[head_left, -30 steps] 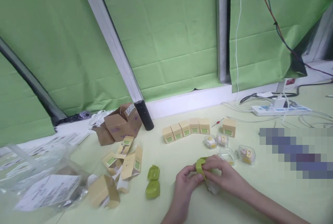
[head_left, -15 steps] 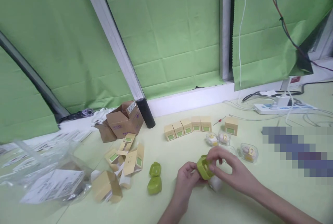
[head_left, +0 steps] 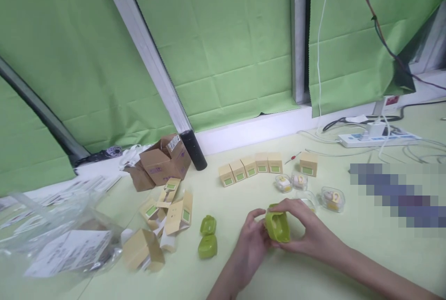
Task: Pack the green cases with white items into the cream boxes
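Observation:
Both hands hold one small green silicone case cover (head_left: pixel 278 226) just above the table, its hollow side facing me. My left hand (head_left: pixel 253 238) grips it from the left with thumb and fingers. My right hand (head_left: pixel 304 228) pinches it from the right, thumb below and fingers along the top edge. Whether anything sits inside is unclear. To the left, a second green case cover (head_left: pixel 207 247) lies opened out flat on the table. Clear plastic packs with white and yellow contents, such as one pack (head_left: pixel 332 199), lie beyond my right hand.
A row of small yellow boxes (head_left: pixel 250 166) stands further back, with a single yellow box (head_left: pixel 308 164) to their right. Opened cartons (head_left: pixel 142 249) and a plastic bag (head_left: pixel 69 249) lie left. Behind are a brown cardboard box (head_left: pixel 165 163), a black cylinder (head_left: pixel 193 150) and a power strip (head_left: pixel 351 140).
The case cover has turned in my hands, so its hollow side shows more. My right fingers have shifted to its top edge. A white object beneath it no longer shows.

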### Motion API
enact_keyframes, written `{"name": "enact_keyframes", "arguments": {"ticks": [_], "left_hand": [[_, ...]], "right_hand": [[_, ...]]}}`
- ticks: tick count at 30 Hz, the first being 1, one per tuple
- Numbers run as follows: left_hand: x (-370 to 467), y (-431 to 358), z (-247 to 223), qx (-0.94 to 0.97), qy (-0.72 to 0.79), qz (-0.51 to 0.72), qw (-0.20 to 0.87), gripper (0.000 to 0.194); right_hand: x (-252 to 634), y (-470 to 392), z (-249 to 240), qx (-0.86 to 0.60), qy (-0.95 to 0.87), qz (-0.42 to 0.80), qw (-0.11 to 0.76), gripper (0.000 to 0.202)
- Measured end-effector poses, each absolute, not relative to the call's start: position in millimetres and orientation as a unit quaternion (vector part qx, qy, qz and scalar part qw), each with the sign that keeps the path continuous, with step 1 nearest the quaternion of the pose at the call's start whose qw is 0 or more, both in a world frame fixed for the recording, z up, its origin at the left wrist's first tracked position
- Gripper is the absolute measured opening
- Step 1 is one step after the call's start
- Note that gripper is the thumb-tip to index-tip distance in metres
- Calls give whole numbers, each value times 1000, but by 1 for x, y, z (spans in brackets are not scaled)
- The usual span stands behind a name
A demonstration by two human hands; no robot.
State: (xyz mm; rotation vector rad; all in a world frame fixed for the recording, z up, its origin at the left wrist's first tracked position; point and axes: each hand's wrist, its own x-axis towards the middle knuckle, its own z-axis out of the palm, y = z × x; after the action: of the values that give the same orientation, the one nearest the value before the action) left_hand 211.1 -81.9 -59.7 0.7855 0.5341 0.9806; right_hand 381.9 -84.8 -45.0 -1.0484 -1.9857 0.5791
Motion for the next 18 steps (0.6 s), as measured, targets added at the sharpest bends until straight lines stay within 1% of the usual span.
{"name": "enact_keyframes", "arguments": {"ticks": [2,4,5,8,9,12,13,15,17,18], "left_hand": [[208,-83,-55,352,229,448,789,52],[205,-81,-53,350,248,467,773,56],[203,-80,-52,346,255,484,762,52],[198,-73,-55,347,283,513,732,34],[197,-71,-57,349,301,517,721,31],[197,-68,-60,350,324,536,697,28],[198,-69,-60,348,317,540,698,29],[199,-71,-60,345,307,532,710,37],[202,-73,-60,345,316,511,721,50],[204,-75,-61,346,318,501,727,55]], "right_hand": [[385,-83,-46,-414,-788,231,393,57],[391,-81,-46,-406,-797,236,379,74],[394,-80,-46,-397,-811,239,357,77],[401,-78,-47,-373,-862,235,249,71],[401,-78,-49,-373,-872,228,220,72],[401,-76,-53,-387,-872,231,189,82],[402,-75,-53,-385,-868,248,195,80],[404,-73,-52,-386,-841,294,240,64],[406,-70,-48,-402,-787,341,319,43],[405,-68,-47,-413,-753,363,361,36]]}}
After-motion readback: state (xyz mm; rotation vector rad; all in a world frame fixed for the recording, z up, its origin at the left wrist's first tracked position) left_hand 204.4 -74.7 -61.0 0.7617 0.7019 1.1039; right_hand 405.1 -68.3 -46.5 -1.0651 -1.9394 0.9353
